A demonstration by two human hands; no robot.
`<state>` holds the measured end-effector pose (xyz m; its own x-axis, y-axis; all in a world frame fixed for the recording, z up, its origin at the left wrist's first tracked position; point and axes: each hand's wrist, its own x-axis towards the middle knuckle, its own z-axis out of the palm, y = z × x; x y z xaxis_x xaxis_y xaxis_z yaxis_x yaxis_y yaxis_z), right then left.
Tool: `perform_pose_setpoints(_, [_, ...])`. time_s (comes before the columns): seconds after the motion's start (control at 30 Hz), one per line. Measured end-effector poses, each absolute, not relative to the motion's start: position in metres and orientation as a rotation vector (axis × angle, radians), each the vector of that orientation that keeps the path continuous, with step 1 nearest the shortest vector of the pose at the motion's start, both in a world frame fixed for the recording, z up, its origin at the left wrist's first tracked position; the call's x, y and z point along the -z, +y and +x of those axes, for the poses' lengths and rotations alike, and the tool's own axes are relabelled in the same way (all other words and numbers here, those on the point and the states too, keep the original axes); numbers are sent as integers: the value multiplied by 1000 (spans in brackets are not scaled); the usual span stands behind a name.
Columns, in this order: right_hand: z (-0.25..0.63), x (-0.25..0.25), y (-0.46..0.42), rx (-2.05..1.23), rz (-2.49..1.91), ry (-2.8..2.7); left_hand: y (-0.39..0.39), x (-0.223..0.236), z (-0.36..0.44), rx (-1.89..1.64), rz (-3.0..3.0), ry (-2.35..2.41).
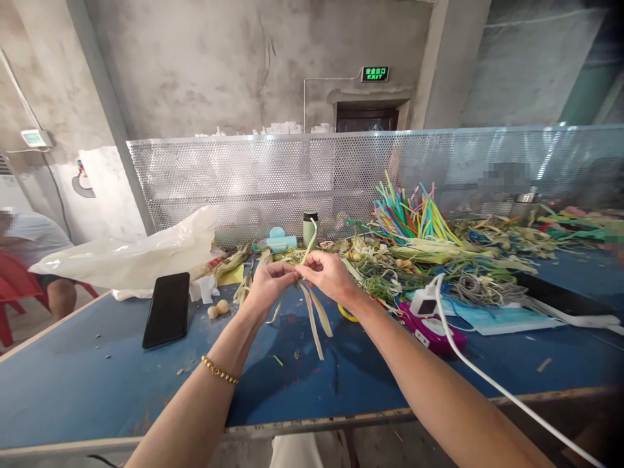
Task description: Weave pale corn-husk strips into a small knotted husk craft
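Note:
Above the blue table [121,390], both hands meet and pinch a bundle of dried corn husk strips [312,318]. My left hand [268,286] is closed on the strips near their joined end, its thumb against the fingers. My right hand [329,276] has thumb and forefinger pressed together at the same spot, touching the left fingertips. Several pale strips hang down below the hands, and one curved strip sticks up above them. The point where the strips come together is mostly hidden by the fingers.
Left lie a black phone [167,309], a wooden bead figure [218,309] and a plastic bag [141,257]. Behind stand a green bottle [309,231] and colourful pipe cleaners [414,214]. Right are a purple power strip [431,331], white cable [480,385] and blue mask [507,318]. A perforated metal screen [244,175] closes the back.

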<state>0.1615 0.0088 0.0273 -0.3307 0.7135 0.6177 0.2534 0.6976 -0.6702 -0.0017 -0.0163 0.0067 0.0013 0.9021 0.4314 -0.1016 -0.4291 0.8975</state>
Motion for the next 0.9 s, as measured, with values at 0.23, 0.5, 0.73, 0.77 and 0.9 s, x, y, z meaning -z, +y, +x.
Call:
perform_pose_setpoints(0.23, [160,-32,3,-791,-599,-1765,-25,-11,1,-1502,1352,725])
perform_pose_setpoints(0.5, [162,-33,9,-599,-593,-1669,-29,-15,0,-1439,1251,678])
perform_pose_setpoints(0.73, [176,-37,20,-344,-565,-1610,-34,-20,1,-1412,1294,693])
perform_pose_setpoints(0.77, [178,-38,21,-320,-577,-1601,-34,-20,1,-1408,1309,699])
perform_pose_setpoints(0.9, [184,-41,23,-254,-630,-1583,-35,-20,0,-1393,1368,732])
